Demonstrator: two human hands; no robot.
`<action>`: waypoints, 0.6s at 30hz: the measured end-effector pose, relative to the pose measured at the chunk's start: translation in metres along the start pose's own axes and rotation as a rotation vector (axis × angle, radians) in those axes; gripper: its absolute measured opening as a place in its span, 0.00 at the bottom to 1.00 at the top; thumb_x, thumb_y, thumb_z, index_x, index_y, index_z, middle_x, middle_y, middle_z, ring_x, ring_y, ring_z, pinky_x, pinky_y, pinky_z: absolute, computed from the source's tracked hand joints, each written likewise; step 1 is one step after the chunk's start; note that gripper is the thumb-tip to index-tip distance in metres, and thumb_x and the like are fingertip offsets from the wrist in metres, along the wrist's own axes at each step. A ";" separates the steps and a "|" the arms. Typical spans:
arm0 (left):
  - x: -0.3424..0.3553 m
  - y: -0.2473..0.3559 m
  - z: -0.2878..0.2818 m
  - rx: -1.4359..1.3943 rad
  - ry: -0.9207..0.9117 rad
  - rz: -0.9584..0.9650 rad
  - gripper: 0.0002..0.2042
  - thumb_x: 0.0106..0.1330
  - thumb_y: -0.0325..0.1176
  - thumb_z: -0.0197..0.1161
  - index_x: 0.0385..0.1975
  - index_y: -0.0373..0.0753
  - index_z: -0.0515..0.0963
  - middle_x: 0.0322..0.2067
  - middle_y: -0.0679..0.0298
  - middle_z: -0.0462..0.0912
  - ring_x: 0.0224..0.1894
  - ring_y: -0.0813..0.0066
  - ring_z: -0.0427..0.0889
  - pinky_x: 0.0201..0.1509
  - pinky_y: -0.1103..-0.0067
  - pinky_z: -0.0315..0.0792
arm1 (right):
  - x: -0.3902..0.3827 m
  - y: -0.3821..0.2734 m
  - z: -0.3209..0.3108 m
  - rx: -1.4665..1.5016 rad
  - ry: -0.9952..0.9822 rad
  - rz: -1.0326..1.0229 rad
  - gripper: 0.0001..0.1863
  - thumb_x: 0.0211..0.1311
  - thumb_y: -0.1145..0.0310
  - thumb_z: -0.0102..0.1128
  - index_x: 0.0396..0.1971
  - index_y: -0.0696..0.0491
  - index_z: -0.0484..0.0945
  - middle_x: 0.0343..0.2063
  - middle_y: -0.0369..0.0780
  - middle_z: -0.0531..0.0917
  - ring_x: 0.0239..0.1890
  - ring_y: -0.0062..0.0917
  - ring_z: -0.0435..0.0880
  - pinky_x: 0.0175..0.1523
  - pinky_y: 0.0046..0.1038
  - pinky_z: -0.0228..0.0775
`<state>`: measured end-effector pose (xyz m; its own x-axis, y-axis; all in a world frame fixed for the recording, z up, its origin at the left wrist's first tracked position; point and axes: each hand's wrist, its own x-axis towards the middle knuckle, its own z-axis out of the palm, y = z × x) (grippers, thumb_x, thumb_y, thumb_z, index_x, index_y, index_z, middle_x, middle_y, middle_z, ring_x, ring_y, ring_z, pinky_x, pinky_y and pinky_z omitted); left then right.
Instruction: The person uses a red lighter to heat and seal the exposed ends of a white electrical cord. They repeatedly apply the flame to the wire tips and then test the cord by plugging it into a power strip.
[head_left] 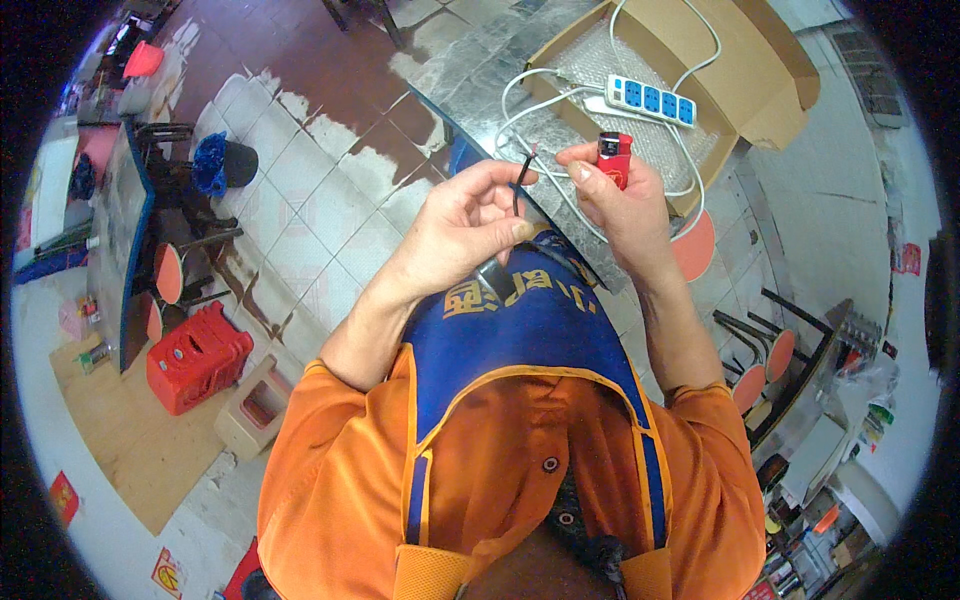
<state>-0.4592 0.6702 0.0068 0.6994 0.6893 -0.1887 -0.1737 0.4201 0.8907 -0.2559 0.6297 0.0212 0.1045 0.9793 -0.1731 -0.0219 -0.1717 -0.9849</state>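
My left hand (pixel 468 218) is closed, pinching a thin black cable (pixel 522 185) between thumb and fingers. The cable stands up from the grip, its upper end near my right fingertips. Below the left hand a dark grey piece (pixel 492 277) shows against the apron; whether it joins the cable is hidden. My right hand (pixel 628 205) is closed round a red lighter (pixel 614 162), its black and metal top pointing away from me. No flame shows. Beyond the hands, a white power strip with blue sockets (pixel 652 101) rests on bubble wrap (pixel 590 60) in an open cardboard box (pixel 745 75).
A white cord (pixel 508 100) loops from the box past my right hand. The table edge (pixel 455 125) runs just beyond my hands. Left on the floor are red stacked stools (pixel 198 360), a dark bin with a blue liner (pixel 240 163) and another table (pixel 110 260). Orange-topped stools (pixel 780 352) stand right.
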 end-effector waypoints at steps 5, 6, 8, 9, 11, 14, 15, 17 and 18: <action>0.001 -0.006 0.000 0.162 -0.005 0.011 0.21 0.61 0.20 0.63 0.55 0.34 0.70 0.32 0.71 0.74 0.28 0.90 0.73 0.28 0.90 0.69 | 0.005 -0.003 -0.002 -0.065 -0.002 -0.060 0.11 0.64 0.67 0.59 0.42 0.58 0.79 0.19 0.25 0.68 0.19 0.08 0.61 0.23 0.14 0.49; 0.001 -0.007 0.001 0.170 -0.012 0.007 0.21 0.61 0.20 0.63 0.55 0.34 0.70 0.32 0.72 0.74 0.28 0.90 0.73 0.28 0.91 0.69 | 0.005 -0.002 -0.003 -0.082 -0.008 -0.069 0.11 0.64 0.67 0.59 0.41 0.58 0.79 0.19 0.25 0.69 0.19 0.07 0.61 0.23 0.14 0.49; 0.001 -0.008 0.001 0.186 -0.023 -0.001 0.21 0.61 0.19 0.62 0.55 0.34 0.70 0.32 0.72 0.73 0.28 0.91 0.71 0.29 0.91 0.68 | 0.005 -0.001 -0.004 -0.113 -0.026 -0.078 0.10 0.63 0.67 0.60 0.40 0.57 0.80 0.19 0.26 0.70 0.19 0.07 0.62 0.23 0.14 0.50; 0.000 -0.008 0.000 0.200 -0.031 -0.002 0.20 0.61 0.20 0.62 0.54 0.33 0.70 0.32 0.73 0.73 0.28 0.91 0.71 0.29 0.91 0.68 | 0.005 -0.001 -0.004 -0.123 -0.035 -0.081 0.10 0.63 0.67 0.60 0.39 0.57 0.80 0.20 0.26 0.70 0.19 0.07 0.62 0.24 0.14 0.50; 0.000 -0.009 0.000 0.229 -0.049 -0.004 0.20 0.61 0.20 0.62 0.54 0.33 0.70 0.31 0.73 0.73 0.27 0.91 0.70 0.29 0.91 0.67 | 0.004 0.001 -0.004 -0.142 -0.046 -0.089 0.09 0.63 0.67 0.61 0.38 0.57 0.80 0.20 0.26 0.71 0.20 0.07 0.63 0.24 0.14 0.51; 0.001 -0.013 -0.002 0.230 -0.075 -0.012 0.19 0.61 0.20 0.61 0.53 0.32 0.71 0.30 0.73 0.73 0.27 0.91 0.71 0.28 0.91 0.68 | 0.005 0.002 -0.006 -0.164 -0.077 -0.091 0.09 0.63 0.66 0.61 0.36 0.56 0.79 0.21 0.26 0.72 0.20 0.07 0.64 0.24 0.14 0.52; 0.000 -0.012 -0.002 0.229 -0.075 -0.035 0.18 0.62 0.20 0.61 0.52 0.32 0.71 0.30 0.73 0.73 0.26 0.91 0.71 0.28 0.90 0.68 | 0.005 0.002 -0.008 -0.172 -0.091 -0.090 0.08 0.63 0.66 0.60 0.35 0.56 0.79 0.21 0.26 0.72 0.20 0.07 0.64 0.24 0.14 0.52; 0.000 -0.007 -0.001 0.226 -0.080 -0.080 0.16 0.62 0.21 0.61 0.51 0.32 0.73 0.29 0.73 0.74 0.25 0.90 0.72 0.27 0.90 0.68 | 0.006 0.007 -0.009 -0.197 -0.065 -0.074 0.08 0.63 0.66 0.60 0.35 0.56 0.78 0.21 0.26 0.72 0.21 0.07 0.64 0.25 0.14 0.53; -0.001 -0.006 -0.001 0.205 -0.078 -0.101 0.15 0.63 0.22 0.61 0.50 0.32 0.73 0.29 0.72 0.74 0.25 0.90 0.72 0.27 0.90 0.68 | 0.006 0.009 -0.010 -0.210 -0.051 -0.066 0.08 0.63 0.66 0.60 0.34 0.56 0.78 0.21 0.26 0.72 0.21 0.07 0.65 0.25 0.13 0.53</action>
<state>-0.4591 0.6679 0.0014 0.7591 0.5989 -0.2552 0.0381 0.3505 0.9358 -0.2455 0.6334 0.0116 0.0487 0.9924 -0.1127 0.1913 -0.1200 -0.9742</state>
